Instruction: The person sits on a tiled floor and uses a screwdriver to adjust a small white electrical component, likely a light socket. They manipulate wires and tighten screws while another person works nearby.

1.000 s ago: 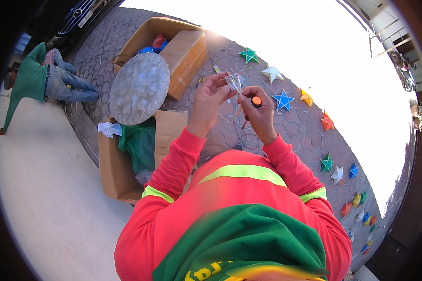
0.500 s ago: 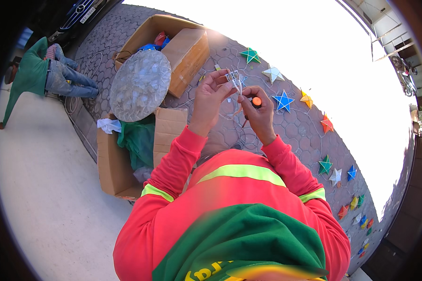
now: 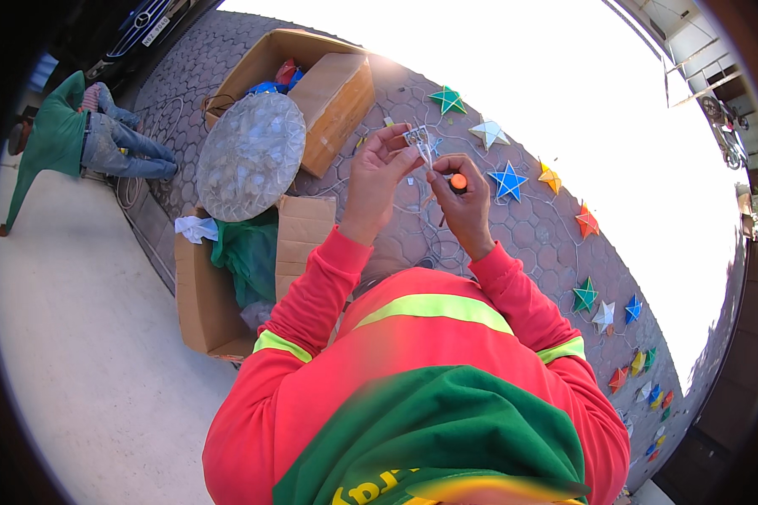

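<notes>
In front of my chest, my left hand pinches a small white electrical fitting with square openings between thumb and fingers. White wire runs from the fitting down toward my right hand. That hand is closed around a screwdriver, whose orange and black handle end shows beside the fingers. Its thumb and forefinger meet at the wire, close to the fitting. The exact contact between fingertips and wire is too small to make out.
Colourful star lanterns, among them a blue star, lie strung along white cable on the paving. At left stand open cardboard boxes and a round, pale translucent lantern. A person in green bends over beyond, near a parked car.
Both hands keep almost the same place and grip. The screwdriver has turned very slightly in my right hand.
</notes>
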